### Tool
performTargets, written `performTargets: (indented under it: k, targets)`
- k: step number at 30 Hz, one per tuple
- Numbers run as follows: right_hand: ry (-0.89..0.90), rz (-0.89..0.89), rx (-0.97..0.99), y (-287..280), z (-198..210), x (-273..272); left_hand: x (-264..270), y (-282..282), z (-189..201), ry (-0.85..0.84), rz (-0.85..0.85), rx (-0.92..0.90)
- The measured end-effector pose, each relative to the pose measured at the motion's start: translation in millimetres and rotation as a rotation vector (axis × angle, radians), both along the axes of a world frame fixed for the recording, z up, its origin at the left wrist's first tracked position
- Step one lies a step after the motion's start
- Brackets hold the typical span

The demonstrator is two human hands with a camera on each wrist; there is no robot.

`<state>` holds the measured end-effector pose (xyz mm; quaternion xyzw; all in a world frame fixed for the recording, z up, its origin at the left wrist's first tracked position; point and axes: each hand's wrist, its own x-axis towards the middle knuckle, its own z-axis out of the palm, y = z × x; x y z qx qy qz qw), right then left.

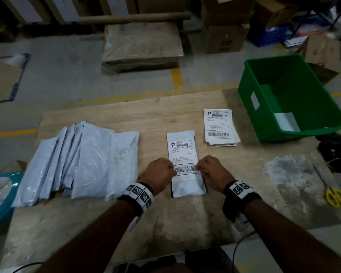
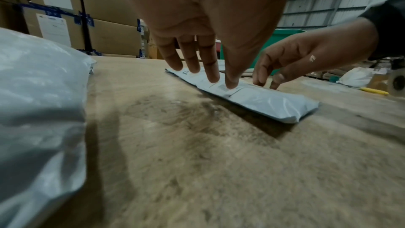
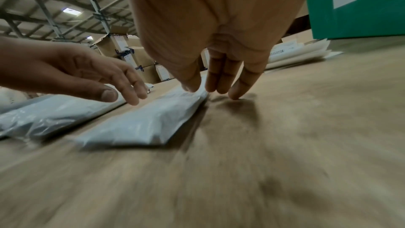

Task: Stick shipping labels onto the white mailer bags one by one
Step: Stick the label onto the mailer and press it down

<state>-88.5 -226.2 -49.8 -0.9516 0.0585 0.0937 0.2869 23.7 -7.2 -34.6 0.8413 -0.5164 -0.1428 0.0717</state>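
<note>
One white mailer bag (image 1: 188, 187) lies flat at the middle of the wooden table (image 1: 185, 223), with a shipping label (image 1: 182, 152) on top of it. My left hand (image 1: 165, 171) presses the label's left edge by the barcode with straight fingers (image 2: 211, 75). My right hand (image 1: 205, 168) presses the label's right edge, and some of its straight fingers (image 3: 219, 84) come down on the table beside the bag (image 3: 142, 124). A stack of loose labels (image 1: 219, 127) sits further back to the right. Several unlabelled mailer bags (image 1: 83, 160) lie fanned out on the left.
A green plastic bin (image 1: 289, 95) stands at the table's far right corner. Yellow-handled scissors (image 1: 333, 192) lie near the right edge. A teal round object (image 1: 0, 198) sits off the left edge. Cardboard boxes (image 1: 224, 36) stand on the floor beyond.
</note>
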Motion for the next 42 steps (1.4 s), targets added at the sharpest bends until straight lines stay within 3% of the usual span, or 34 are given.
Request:
performTargets:
  k: [5, 16, 20, 25, 28, 33, 37, 42]
  targets:
    - [0.023, -0.011, -0.037, 9, -9, -19, -2, 7, -10, 0.078, -0.012, 0.22]
    - [0.131, -0.014, -0.146, 20, -2, -21, -15, 6, -12, 0.045, 0.041, 0.218]
    - [0.045, -0.034, -0.097, 19, 18, -1, -3, -5, -2, 0.129, 0.165, 0.14]
    - [0.168, 0.0, -0.138, 14, 31, 39, 22, -29, 0, 0.075, 0.14, 0.244]
    - [0.27, 0.001, -0.138, 10, 31, 49, 28, -36, -3, 0.042, 0.095, 0.323]
    - [0.172, -0.001, -0.154, 2, 23, 63, 29, -36, -11, 0.02, 0.164, 0.264]
    - [0.245, 0.053, -0.224, -1, 18, 71, 36, -37, -13, 0.033, 0.179, 0.287]
    - [0.256, 0.038, -0.122, -8, 21, 73, 33, -39, -4, 0.053, 0.214, 0.263]
